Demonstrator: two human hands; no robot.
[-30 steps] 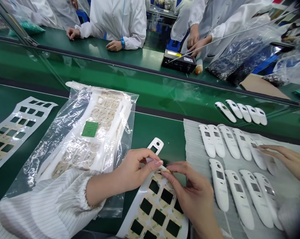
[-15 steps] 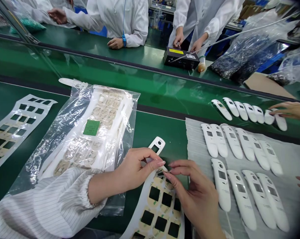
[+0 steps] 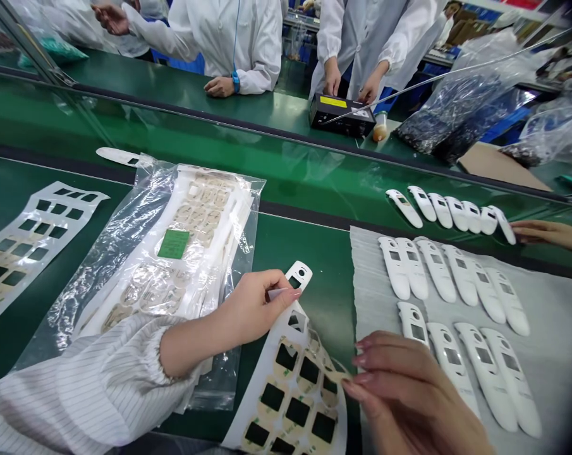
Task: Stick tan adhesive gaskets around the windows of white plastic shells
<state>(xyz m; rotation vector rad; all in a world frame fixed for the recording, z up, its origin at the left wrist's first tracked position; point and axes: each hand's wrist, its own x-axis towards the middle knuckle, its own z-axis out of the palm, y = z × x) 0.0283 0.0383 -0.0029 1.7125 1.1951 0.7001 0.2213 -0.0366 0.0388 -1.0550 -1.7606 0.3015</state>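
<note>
My left hand (image 3: 250,306) is closed, pinching the upper end of a white sheet of adhesive stickers (image 3: 265,414) with square dark openings. Between the thumb and fingers of my right hand (image 3: 416,392) is the end of a thin, pale strip (image 3: 337,374), which stretches away from the sheet's right side. The strip's other end still joins the sheet near its top. Just beyond my left fingers lies a white plastic casing (image 3: 303,272) with a round hole and a window; its lower part is hidden by the hand and sheet.
On the left lies a clear plastic bag (image 3: 255,237) of sticker sheets with a green square on top, beside another sheet (image 3: 46,218). White casings (image 3: 437,268) rest in rows on a pale mat (image 3: 558,316). Another person's hand (image 3: 546,232) touches casings on the green belt (image 3: 286,167).
My right hand has moved right and toward me, drawing the strip away from the sheet. My left hand stays at the sheet's top. At right, casings on the belt have shifted left.
</note>
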